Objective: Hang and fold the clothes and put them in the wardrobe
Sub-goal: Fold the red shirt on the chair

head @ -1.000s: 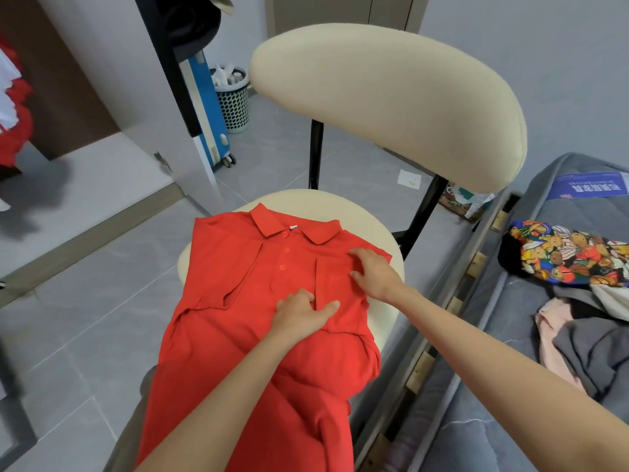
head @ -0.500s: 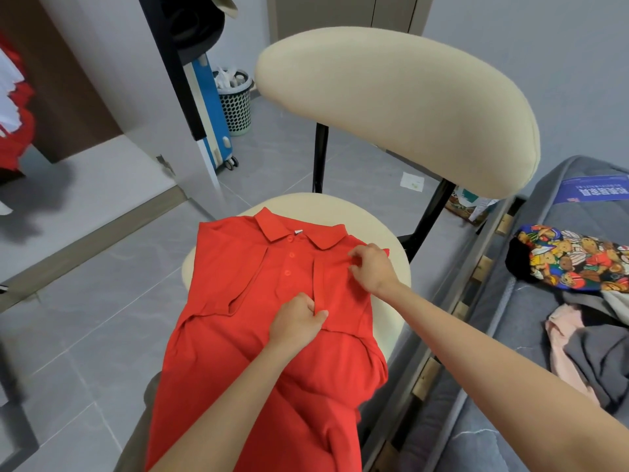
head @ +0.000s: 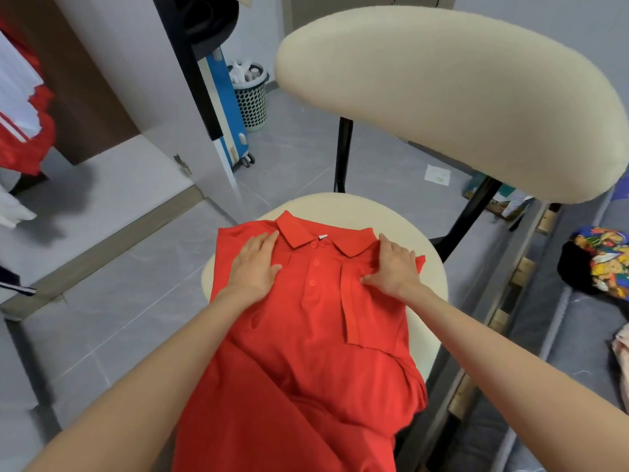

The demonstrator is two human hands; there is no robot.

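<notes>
A red polo shirt (head: 316,335) lies face up on the cream seat of a chair (head: 432,284), collar toward the backrest, both sleeves folded in over the front, its lower part hanging off the near edge. My left hand (head: 253,267) rests flat on the shirt's left shoulder beside the collar. My right hand (head: 391,265) presses on the right shoulder with fingers spread over the folded sleeve. The wardrobe (head: 85,97) stands open at the left with red and white clothes (head: 20,120) hanging inside.
The chair's wide cream backrest (head: 459,97) rises just behind the shirt. A bed (head: 561,335) at the right carries a colourful patterned garment (head: 602,260) and other clothes. A mesh bin (head: 250,97) and a blue wheeled object (head: 228,114) stand on the grey tiled floor.
My left hand has moved from the middle of the shirt up to its left shoulder and opened flat. My right hand shifted slightly along the right shoulder. The view has come closer.
</notes>
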